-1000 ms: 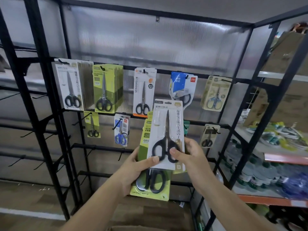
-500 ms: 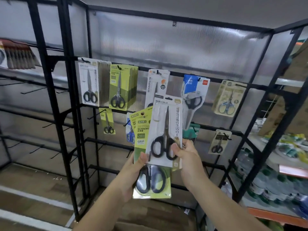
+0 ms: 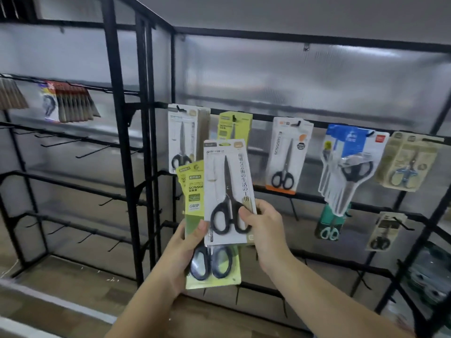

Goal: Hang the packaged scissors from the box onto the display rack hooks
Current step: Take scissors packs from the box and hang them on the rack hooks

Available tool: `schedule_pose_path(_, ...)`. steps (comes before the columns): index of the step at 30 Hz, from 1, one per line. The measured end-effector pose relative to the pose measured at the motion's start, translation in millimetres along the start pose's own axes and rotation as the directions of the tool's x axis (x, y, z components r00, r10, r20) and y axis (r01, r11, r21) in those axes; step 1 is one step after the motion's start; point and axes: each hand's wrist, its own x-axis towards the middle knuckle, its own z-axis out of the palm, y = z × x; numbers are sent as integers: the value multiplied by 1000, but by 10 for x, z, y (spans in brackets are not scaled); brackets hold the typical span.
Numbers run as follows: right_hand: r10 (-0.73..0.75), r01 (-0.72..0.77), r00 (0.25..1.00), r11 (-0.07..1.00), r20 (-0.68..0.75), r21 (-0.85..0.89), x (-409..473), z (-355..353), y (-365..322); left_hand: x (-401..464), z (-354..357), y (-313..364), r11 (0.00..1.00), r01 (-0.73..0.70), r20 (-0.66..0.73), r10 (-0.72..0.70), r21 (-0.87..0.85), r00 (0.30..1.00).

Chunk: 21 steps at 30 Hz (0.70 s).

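Scissors in a white pack (image 3: 228, 191) are pinched at the lower right edge by the right hand (image 3: 263, 228), thumb curled over the front, and held upright in front of the black display rack (image 3: 146, 142). Green scissors packs (image 3: 210, 259) behind it are gripped by the left hand (image 3: 180, 254), thumb pressed on the front. Other scissors packs (image 3: 286, 154) are hung on the rack hooks.

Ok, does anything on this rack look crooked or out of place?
Mostly tidy. The blue-topped scissors pack on the top rail hangs tilted, its tip overlapping the green pack below. The other hung packs look straight. The image is somewhat blurred.
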Motion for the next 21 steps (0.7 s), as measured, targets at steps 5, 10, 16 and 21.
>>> schedule_pose_path(5,33,-32,998,999,53,-27,349,610,157,252,-656,285,999,-32,-95,34,17,995)
schedule_pose_path(10,-81,77,996,990,-28,-121,722,1018,191,512,-1108,500,996,-84,-199,88,26,976)
schedule_pose_path(16,-209,185,975,949,-74,-254,1170,1275,-59,796,-1373,806,973,-170,-199,199,154,960)
schedule_pose_path(21,-268,253,963,911,0,-324,1364,1394,-161,915,-1473,868,973,-166,-176,195,162,965)
